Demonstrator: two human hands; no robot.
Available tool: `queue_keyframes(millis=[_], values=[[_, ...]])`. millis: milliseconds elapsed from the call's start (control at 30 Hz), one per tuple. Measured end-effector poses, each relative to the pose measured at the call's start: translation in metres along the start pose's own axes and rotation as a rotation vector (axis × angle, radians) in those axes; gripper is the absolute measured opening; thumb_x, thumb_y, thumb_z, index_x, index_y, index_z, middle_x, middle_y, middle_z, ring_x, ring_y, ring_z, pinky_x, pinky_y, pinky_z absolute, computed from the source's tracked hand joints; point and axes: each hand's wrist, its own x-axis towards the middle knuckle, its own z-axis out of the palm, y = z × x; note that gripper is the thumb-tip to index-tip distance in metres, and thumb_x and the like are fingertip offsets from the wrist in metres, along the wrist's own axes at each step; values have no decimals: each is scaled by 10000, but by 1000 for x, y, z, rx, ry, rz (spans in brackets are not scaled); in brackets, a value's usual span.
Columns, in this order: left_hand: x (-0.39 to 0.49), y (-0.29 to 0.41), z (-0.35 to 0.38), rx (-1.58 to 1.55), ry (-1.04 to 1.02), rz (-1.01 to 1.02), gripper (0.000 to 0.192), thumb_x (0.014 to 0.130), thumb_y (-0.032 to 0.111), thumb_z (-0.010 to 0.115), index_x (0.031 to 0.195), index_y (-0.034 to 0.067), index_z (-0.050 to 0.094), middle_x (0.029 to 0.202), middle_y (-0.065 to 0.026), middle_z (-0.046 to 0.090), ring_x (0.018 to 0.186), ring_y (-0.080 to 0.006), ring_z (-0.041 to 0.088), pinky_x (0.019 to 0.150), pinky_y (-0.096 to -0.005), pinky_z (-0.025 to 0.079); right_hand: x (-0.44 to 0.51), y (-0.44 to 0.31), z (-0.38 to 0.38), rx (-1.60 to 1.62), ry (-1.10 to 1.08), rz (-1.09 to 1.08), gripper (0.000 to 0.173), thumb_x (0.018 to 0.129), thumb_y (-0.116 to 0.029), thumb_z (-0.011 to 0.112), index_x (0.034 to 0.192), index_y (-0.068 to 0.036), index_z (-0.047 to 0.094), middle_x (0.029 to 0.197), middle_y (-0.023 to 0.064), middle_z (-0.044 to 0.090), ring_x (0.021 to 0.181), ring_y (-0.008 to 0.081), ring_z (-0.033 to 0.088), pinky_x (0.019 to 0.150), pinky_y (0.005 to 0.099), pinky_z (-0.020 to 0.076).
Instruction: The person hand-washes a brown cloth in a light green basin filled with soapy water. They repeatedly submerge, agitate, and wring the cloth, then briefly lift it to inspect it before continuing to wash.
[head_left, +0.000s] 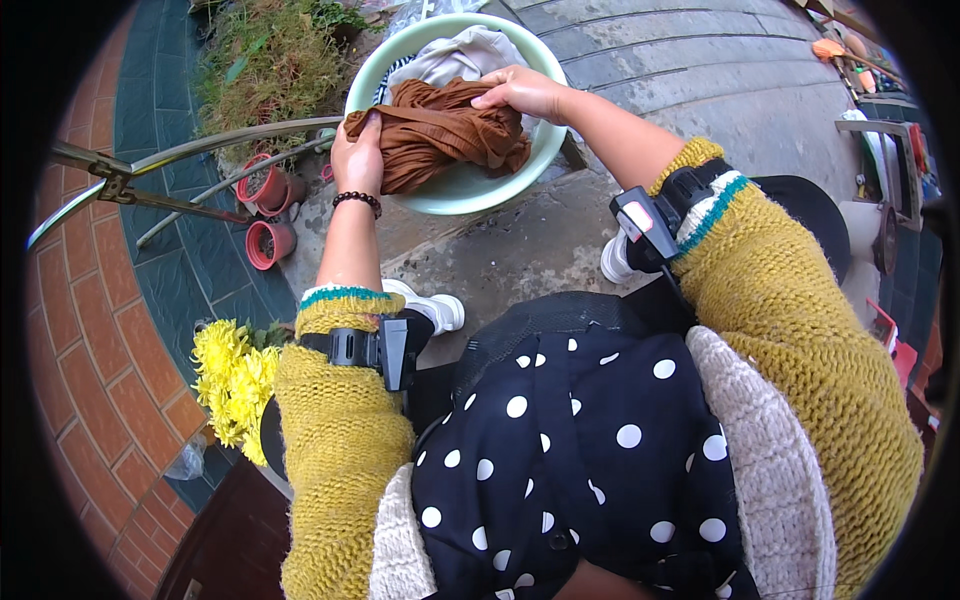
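Note:
A rust-brown cloth (442, 139), bunched and creased, lies between my hands above a pale green plastic basin (457, 201). At the basin's left rim, my left hand (358, 157) grips one end of the cloth, thumb on top. My right hand (521, 94) pinches its upper right part between thumb and fingers. Behind it in the basin rests a light grey garment (469, 54). A strip of black-and-white patterned fabric (388, 75) shows at the inner left wall. The brown cloth hides most of the basin's bottom.
Curved metal tubing (240, 142) reaches the basin's left side. Beyond it are small red plant pots (270, 244) and a leafy plant bed (270, 67). Yellow chrysanthemums (236, 382) stand by my left elbow. My white shoes (435, 307) rest on the concrete floor (502, 255).

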Motion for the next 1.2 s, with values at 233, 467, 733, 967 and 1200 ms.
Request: queue_keyframes(millis=[233,467,733,967,1200], values=[[-48,16,-4,884,-312,627,358,738,-42,729,1074,80,709,1086,-131,638,1151,-352,585,1026,-423,482,-17,10,-5,-885,426,175,311,901,-213,578,976,12,780,1096,213,687,1073,445,635,993,471,475],[-19,40,15,981,-465,75,749,873,496,761,1457,86,531,1049,-168,701,1044,-367,663,1006,-394,513,-11,38,53,-864,332,-90,465,974,-355,560,1332,-63,502,1221,233,589,1138,417,610,960,549,451],[-23,-38,69,1461,-456,221,1052,774,548,830,1629,289,276,1584,-242,277,1480,-467,250,1052,-582,495,25,42,52,-818,25,223,566,1005,-438,490,1344,15,519,1160,288,703,1104,415,683,974,500,515],[3,-68,73,1556,-469,134,950,872,397,705,1658,263,189,1620,-229,238,1517,-492,194,1097,-561,466,46,43,43,-757,9,271,591,938,-531,647,1061,38,749,1166,265,710,1115,415,679,983,490,520],[12,-78,71,1414,-535,-7,746,991,251,519,1650,125,193,1680,-221,166,1532,-516,157,1226,-549,314,42,49,46,-756,88,264,573,932,-526,683,1112,15,741,1198,269,699,1156,402,667,992,482,514]])
